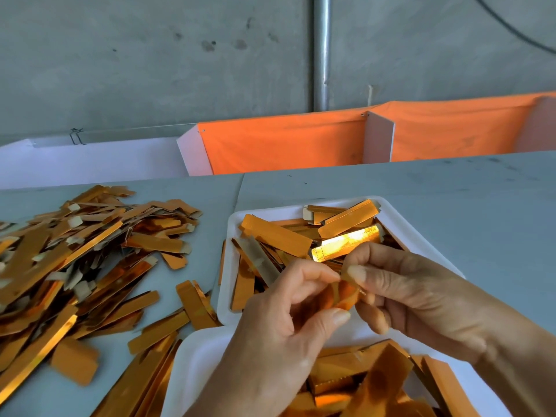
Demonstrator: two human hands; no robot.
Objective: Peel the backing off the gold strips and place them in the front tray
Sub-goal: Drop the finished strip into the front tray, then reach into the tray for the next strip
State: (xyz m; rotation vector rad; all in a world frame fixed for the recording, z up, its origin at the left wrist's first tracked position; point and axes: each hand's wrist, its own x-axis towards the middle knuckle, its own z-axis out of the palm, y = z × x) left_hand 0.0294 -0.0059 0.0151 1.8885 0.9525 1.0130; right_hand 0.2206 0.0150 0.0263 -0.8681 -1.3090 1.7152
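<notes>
Both hands pinch one gold strip (346, 293) above the far white tray (421, 233): left hand (282, 323) holds its body, right hand (400, 296) pinches its top edge. A hasty pull might tear the foil or leave backing stuck.

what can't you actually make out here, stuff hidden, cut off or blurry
- Held gold strip, head view: mostly covered by the left hand and right hand; whether the backing has lifted cannot be told.
- Near tray: cut off by the bottom edge, and the forearms cover part of it.
- Loose strip pile: runs off the left edge, blurred there.
- Far tray: the hands hide its near side.
</notes>
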